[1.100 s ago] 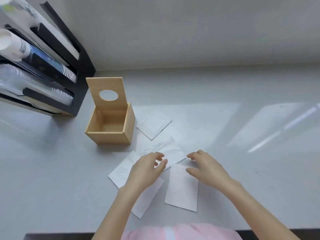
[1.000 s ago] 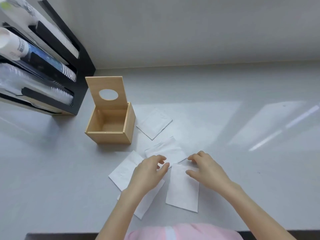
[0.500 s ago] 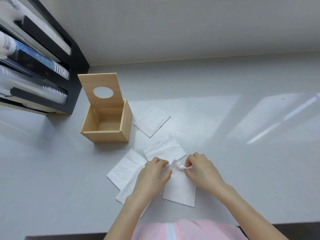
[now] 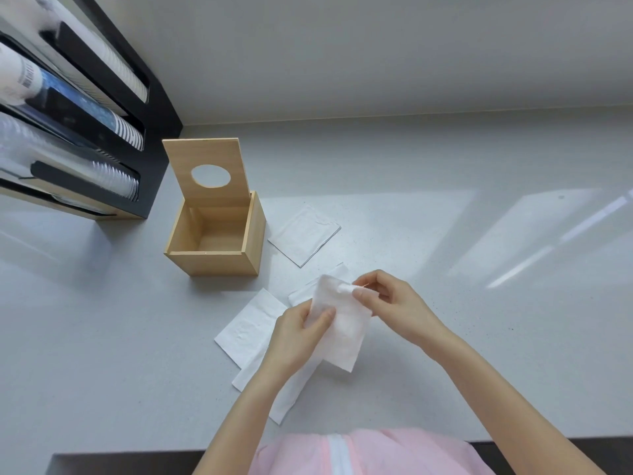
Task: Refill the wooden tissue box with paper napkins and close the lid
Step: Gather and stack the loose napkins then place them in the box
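Note:
The wooden tissue box stands empty on the counter, and its lid with a round hole is tipped up at the back. A white paper napkin is lifted off the counter in front of me. My left hand pinches its left edge and my right hand pinches its top corner. More napkins lie flat: one right of the box, one to the left under my hands, another partly hidden behind the held one.
A black cup dispenser rack with stacked paper and plastic cups stands at the far left against the wall. The grey counter's front edge runs close to my body. Sunlight patches fall on the counter at the right.
Both hands have closed on the nearest napkin and raised it off the counter. The view has tilted slightly downward.

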A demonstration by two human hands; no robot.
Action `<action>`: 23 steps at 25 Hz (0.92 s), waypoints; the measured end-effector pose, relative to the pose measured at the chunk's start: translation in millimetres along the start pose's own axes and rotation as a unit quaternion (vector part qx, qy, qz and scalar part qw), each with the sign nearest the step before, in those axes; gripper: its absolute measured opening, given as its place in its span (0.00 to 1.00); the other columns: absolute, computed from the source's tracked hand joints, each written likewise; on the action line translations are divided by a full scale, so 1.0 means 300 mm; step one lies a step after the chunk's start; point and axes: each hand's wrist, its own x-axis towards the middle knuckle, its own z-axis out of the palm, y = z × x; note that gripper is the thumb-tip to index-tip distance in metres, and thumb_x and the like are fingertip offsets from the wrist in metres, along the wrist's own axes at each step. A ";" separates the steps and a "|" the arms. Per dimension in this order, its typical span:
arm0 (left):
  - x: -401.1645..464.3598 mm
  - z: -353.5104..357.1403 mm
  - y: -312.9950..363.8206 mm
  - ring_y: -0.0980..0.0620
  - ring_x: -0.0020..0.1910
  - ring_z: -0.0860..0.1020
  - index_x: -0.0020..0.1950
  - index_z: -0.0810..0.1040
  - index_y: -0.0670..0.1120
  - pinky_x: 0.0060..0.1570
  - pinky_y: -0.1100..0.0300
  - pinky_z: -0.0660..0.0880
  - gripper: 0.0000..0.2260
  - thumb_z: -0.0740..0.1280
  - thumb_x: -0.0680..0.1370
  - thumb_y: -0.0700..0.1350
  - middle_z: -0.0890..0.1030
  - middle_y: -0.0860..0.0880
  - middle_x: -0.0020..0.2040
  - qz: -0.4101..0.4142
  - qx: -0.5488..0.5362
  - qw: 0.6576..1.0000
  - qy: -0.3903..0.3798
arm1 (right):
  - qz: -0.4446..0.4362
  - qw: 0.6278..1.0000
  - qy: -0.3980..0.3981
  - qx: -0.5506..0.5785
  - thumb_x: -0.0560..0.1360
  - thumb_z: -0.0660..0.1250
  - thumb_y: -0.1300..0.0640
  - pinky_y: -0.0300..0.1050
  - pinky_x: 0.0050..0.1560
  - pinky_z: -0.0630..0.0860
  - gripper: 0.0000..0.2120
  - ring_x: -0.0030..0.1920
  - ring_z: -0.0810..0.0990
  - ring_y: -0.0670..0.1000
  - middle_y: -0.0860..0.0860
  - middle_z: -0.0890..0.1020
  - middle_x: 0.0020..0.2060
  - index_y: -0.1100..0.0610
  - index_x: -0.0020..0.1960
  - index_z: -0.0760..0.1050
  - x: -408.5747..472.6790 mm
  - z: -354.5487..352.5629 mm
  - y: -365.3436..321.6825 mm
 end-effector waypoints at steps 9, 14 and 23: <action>-0.017 -0.076 -0.043 0.56 0.35 0.72 0.35 0.72 0.48 0.34 0.64 0.65 0.12 0.61 0.79 0.46 0.74 0.53 0.34 -0.053 -0.053 0.991 0.108 | 0.054 0.912 0.084 -0.397 0.74 0.64 0.48 0.47 0.58 0.68 0.23 0.61 0.67 0.58 0.58 0.69 0.59 0.63 0.61 0.66 0.118 0.085 0.070; -0.014 -0.078 -0.062 0.59 0.40 0.74 0.39 0.75 0.50 0.38 0.65 0.68 0.10 0.59 0.79 0.45 0.77 0.56 0.39 -0.075 -0.076 0.987 0.123 | 0.063 0.930 0.065 -0.356 0.75 0.62 0.55 0.47 0.57 0.67 0.13 0.60 0.66 0.58 0.58 0.69 0.58 0.62 0.54 0.69 0.123 0.087 0.084; -0.037 -0.126 -0.073 0.54 0.43 0.76 0.41 0.76 0.49 0.40 0.65 0.69 0.09 0.59 0.79 0.45 0.79 0.54 0.40 -0.084 -0.087 0.984 0.131 | 0.062 0.985 0.098 -0.128 0.73 0.62 0.62 0.36 0.33 0.66 0.03 0.44 0.72 0.50 0.49 0.76 0.45 0.54 0.44 0.71 0.107 0.055 0.032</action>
